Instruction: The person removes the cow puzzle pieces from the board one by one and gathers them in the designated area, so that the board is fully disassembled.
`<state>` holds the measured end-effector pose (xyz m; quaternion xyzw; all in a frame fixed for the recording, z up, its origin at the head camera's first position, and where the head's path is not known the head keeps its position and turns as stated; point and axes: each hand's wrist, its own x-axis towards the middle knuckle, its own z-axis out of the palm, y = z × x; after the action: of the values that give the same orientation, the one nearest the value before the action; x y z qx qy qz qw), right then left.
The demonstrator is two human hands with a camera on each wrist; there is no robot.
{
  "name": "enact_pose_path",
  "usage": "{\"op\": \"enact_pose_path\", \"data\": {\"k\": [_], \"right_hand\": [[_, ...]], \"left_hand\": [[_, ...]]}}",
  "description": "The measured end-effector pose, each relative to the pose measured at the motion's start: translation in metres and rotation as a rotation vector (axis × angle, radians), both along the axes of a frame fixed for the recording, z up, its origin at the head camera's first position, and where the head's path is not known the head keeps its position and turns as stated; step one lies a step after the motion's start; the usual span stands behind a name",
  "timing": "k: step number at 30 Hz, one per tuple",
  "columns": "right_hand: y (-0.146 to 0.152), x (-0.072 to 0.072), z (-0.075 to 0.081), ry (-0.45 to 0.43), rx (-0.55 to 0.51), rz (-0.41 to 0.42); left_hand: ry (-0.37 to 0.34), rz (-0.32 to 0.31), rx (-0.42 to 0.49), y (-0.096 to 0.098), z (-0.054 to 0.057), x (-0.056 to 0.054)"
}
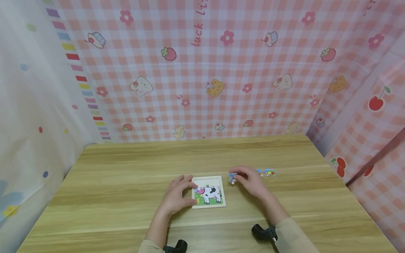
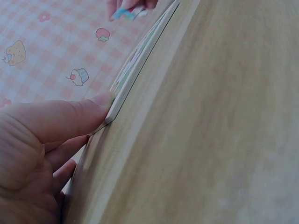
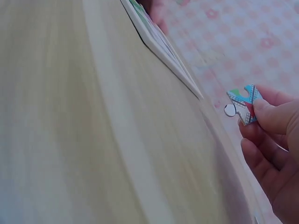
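A square jigsaw puzzle tray with a pale wooden border lies on the table. Its picture shows a white cow with black patches and a pink head on green; the upper strip is bare. My left hand rests at the tray's left side, thumb and index finger spread apart along it. In the left wrist view the thumb touches the tray's near corner. To the right of the tray, my right hand pinches a jigsaw piece between thumb and fingers. That piece is blue, white and red, with a rounded white tab.
Loose jigsaw pieces lie beyond the right hand, partly hidden by it. The wooden table reaches back to a pink checked curtain. More curtains hang at the left and right. Each wrist wears a black camera mount.
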<state>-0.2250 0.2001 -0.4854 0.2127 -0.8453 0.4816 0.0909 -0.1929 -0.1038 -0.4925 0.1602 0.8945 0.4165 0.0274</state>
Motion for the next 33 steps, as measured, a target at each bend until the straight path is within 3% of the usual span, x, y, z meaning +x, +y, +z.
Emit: {"op": "enact_pose_path", "data": {"k": [9, 20, 26, 33], "right_hand": [[0.052, 0.008, 0.003, 0.012, -0.025, -0.103], [0.109, 0.011, -0.002, -0.001, 0.083, -0.295], [0.128, 0.014, -0.003, 0.013, 0.148, -0.368], [0.139, 0.015, -0.003, -0.011, 0.184, -0.387]], "left_hand": [[0.000, 0.004, -0.002, 0.000, -0.001, 0.000], [-0.004, 0.006, 0.007, 0.000, -0.001, 0.000], [-0.013, 0.016, 0.014, 0.000, 0.000, 0.001], [-0.011, 0.010, 0.015, 0.001, 0.001, 0.001]]}}
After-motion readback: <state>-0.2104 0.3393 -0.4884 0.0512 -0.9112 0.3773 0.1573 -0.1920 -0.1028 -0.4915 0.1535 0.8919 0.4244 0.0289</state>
